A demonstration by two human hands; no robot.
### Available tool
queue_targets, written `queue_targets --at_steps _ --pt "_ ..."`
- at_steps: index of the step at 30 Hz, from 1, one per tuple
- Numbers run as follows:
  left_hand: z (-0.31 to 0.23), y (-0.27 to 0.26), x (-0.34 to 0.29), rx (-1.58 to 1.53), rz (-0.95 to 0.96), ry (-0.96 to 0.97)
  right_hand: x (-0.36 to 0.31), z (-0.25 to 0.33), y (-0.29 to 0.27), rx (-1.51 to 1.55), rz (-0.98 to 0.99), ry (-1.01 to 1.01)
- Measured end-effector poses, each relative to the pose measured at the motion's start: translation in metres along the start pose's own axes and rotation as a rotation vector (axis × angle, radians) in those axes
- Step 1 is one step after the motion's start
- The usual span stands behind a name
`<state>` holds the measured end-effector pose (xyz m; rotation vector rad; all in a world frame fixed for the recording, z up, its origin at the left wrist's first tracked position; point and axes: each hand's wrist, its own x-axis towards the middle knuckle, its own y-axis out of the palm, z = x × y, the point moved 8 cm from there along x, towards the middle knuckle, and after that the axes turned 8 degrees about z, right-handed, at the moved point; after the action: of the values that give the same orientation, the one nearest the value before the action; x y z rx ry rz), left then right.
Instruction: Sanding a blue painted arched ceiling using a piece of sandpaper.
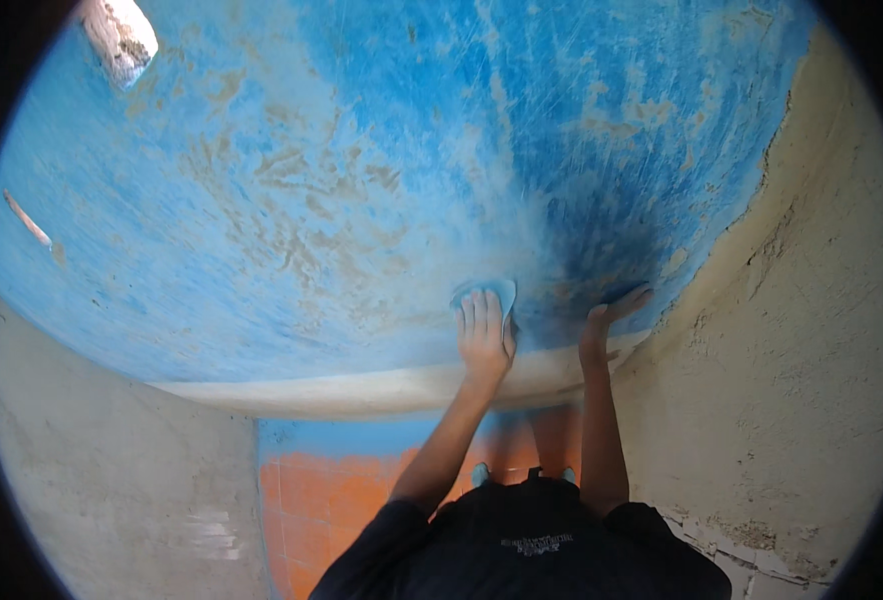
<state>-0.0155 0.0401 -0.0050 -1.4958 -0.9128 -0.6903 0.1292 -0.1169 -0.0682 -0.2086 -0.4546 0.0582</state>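
Observation:
A blue painted wall (381, 110) with worn, patchy grey-brown marks and scratches fills the upper part of the view. Low on it, my left hand (484, 325) presses a thin light blue sheet (505, 291) against the paint, fingers laid over it. Whether the sheet is sandpaper or cloth, I cannot tell. To its right, my right hand (616, 308) is bent back at the wrist with its fingers stretched out along the wall. A dark patch, perhaps shadow, lies under those fingers, and its palm side is hidden.
A pale ledge (361, 393) runs along the blue wall's lower edge. Rough grey walls stand at left (121, 450) and right (761, 400). Below is an orange tiled floor (326, 500) with a blue border (331, 437). Two openings (124, 42) pierce the wall's left side.

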Motion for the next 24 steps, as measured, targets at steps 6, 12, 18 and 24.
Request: queue_targets --at_steps 6,12,18,24 --pt "-0.056 -0.07 0.156 0.024 -0.133 -0.026 0.002 -0.016 -0.008 0.024 0.004 0.022" --pt "-0.024 -0.033 0.076 0.087 -0.092 -0.04 -0.002 -0.009 0.0 0.07 0.057 0.033" --pt "-0.035 -0.042 0.106 0.044 -0.137 -0.027 0.0 -0.012 0.004 0.047 0.057 0.009" --pt "-0.041 -0.056 0.134 0.038 -0.157 0.023 0.003 -0.006 -0.008 0.075 0.011 0.036"
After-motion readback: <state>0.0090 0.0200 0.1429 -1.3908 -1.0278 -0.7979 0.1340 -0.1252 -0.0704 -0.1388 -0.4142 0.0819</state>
